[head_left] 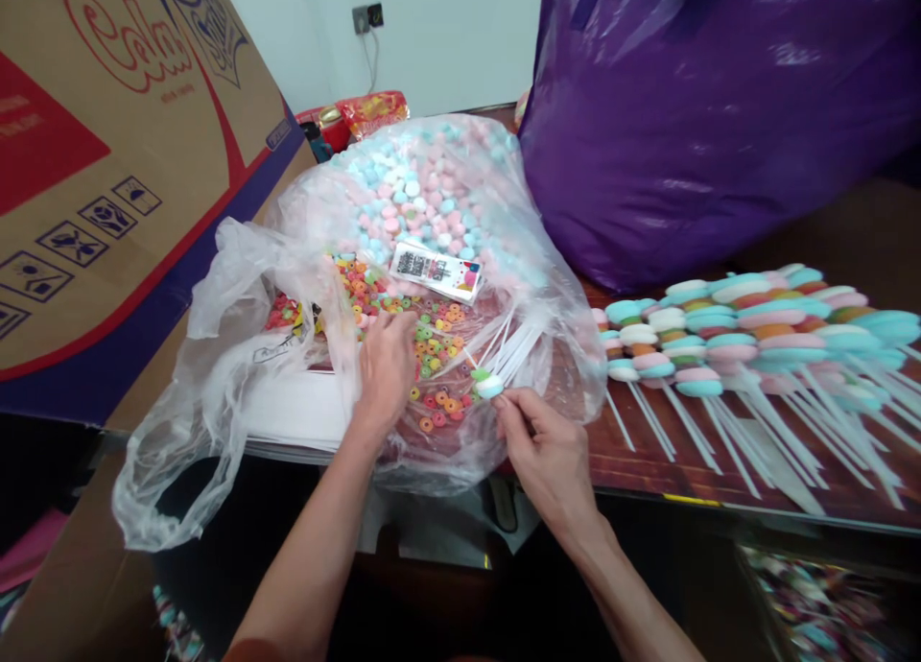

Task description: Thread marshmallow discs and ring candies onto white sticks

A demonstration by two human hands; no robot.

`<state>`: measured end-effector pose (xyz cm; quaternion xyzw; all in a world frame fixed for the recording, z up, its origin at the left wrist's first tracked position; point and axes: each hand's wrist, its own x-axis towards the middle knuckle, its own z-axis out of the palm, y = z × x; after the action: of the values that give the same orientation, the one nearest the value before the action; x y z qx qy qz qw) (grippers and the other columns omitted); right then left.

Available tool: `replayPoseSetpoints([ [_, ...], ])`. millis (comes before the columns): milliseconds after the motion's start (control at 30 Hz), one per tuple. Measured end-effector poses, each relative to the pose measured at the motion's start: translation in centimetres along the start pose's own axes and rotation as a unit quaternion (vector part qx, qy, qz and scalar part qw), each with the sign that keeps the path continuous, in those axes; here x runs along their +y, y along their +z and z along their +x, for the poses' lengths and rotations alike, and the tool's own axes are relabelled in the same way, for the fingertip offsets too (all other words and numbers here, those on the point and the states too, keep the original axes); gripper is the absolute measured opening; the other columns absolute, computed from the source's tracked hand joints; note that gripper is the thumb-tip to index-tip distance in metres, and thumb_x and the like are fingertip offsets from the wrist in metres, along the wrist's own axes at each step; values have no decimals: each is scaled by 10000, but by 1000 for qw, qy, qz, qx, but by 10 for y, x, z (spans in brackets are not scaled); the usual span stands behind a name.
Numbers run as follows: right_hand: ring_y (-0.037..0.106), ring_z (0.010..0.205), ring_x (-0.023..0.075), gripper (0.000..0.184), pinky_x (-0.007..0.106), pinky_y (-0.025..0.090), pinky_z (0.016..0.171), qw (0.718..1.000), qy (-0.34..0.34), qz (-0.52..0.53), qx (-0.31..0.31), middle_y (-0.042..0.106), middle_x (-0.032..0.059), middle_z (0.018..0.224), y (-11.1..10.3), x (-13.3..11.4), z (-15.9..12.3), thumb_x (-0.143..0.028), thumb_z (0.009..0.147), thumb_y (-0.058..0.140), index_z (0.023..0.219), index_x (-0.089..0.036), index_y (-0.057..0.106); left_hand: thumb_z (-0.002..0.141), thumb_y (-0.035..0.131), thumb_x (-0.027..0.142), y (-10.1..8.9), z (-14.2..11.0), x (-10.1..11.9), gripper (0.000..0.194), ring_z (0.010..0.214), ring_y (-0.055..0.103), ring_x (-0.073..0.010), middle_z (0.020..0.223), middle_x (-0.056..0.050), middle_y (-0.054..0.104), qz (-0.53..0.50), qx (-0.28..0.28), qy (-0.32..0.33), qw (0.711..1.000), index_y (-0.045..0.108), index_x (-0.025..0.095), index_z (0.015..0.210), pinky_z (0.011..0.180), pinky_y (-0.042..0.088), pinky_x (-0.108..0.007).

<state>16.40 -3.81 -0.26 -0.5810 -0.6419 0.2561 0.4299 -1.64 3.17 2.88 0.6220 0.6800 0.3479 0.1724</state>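
My left hand (387, 365) reaches into a clear plastic bag (237, 355) and rests with curled fingers on small colourful ring candies (432, 341); what it grips, if anything, is hidden. My right hand (543, 446) pinches a thin white stick (469, 359) with a white and a green candy piece (489, 386) threaded on it, at the bag's near edge. Several loose white sticks (514, 341) lie in the bag beside it. Pink, blue and white marshmallow pieces (417, 192) fill the far part of the bag, with a printed label (436, 271) on top.
Several finished candy skewers (748, 331) lie in a row on the brown table (648, 456) at right. A large purple plastic bag (720, 115) stands behind them. A big cardboard box (107, 163) leans at left. Red packets (370, 110) sit by the wall.
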Motion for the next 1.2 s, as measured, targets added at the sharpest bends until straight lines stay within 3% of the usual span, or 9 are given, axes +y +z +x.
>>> replayPoseSetpoints([
  [100, 467, 503, 100, 297, 216, 357, 536, 1000, 1, 1, -23, 491, -48, 562, 2, 3, -2, -327, 957, 494, 707, -190, 579, 906, 402, 73, -1, 15, -6, 329, 1072, 609, -303, 1107, -153, 629, 221, -13, 4, 975, 694, 179, 1013, 916, 468, -407],
  [200, 480, 510, 97, 283, 211, 361, 549, 999, -13, -1, -33, 506, -46, 574, 4, 3, -4, -310, 962, 482, 738, -182, 600, 893, 348, 41, 4, 19, -4, 422, 1083, 609, -324, 1175, -190, 588, 296, -21, 8, 955, 650, 151, 1166, 875, 479, -405],
  [333, 482, 508, 96, 288, 209, 358, 543, 999, -23, -7, -35, 502, -47, 572, 3, 2, -4, -308, 967, 475, 750, -179, 614, 909, 337, 79, 6, 18, 1, 393, 996, 635, -333, 1164, -217, 575, 302, -38, -6, 952, 657, 145, 1126, 798, 486, -410],
  [467, 474, 502, 98, 298, 208, 356, 530, 999, -28, -14, -31, 492, -49, 562, 4, 3, -4, -306, 971, 467, 746, -182, 619, 903, 384, 83, -1, 14, -2, 336, 994, 628, -299, 1071, -159, 632, 284, -49, 10, 957, 650, 192, 1078, 800, 473, -371],
  [633, 480, 500, 101, 289, 207, 369, 528, 999, -33, -16, -28, 507, -47, 564, 5, 4, -5, -305, 973, 470, 762, -187, 629, 920, 473, 195, -12, 18, -9, 296, 974, 629, -284, 1029, -119, 667, 227, -13, 2, 974, 663, 232, 1144, 820, 463, -366],
  [700, 487, 501, 101, 284, 208, 372, 531, 999, -35, -16, -26, 516, -45, 570, 5, 5, -5, -304, 971, 476, 768, -184, 634, 939, 446, 225, -14, 24, -8, 303, 964, 637, -294, 1019, -129, 666, 240, -28, -8, 970, 708, 238, 1090, 824, 460, -378],
  [800, 490, 506, 101, 288, 207, 370, 532, 999, -39, -18, -26, 516, -43, 574, 6, 5, -5, -306, 974, 474, 778, -177, 642, 937, 410, 190, -10, 34, -1, 340, 945, 654, -308, 1059, -157, 655, 290, -73, -14, 954, 741, 213, 1014, 823, 463, -404],
  [933, 482, 502, 98, 292, 203, 362, 526, 998, -47, -22, -22, 503, -46, 569, 7, 5, -5, -297, 976, 468, 772, -175, 638, 902, 411, 128, -2, 43, 7, 369, 986, 664, -334, 1197, -197, 603, 330, -86, -38, 939, 723, 182, 1091, 822, 475, -431],
  [1200, 484, 492, 95, 279, 202, 363, 525, 998, -56, -15, -12, 511, -46, 566, 6, 3, -6, -281, 975, 473, 776, -175, 637, 878, 429, 85, -1, 36, -2, 344, 995, 640, -291, 1134, -157, 591, 283, -62, -9, 957, 687, 194, 1079, 840, 475, -386],
])
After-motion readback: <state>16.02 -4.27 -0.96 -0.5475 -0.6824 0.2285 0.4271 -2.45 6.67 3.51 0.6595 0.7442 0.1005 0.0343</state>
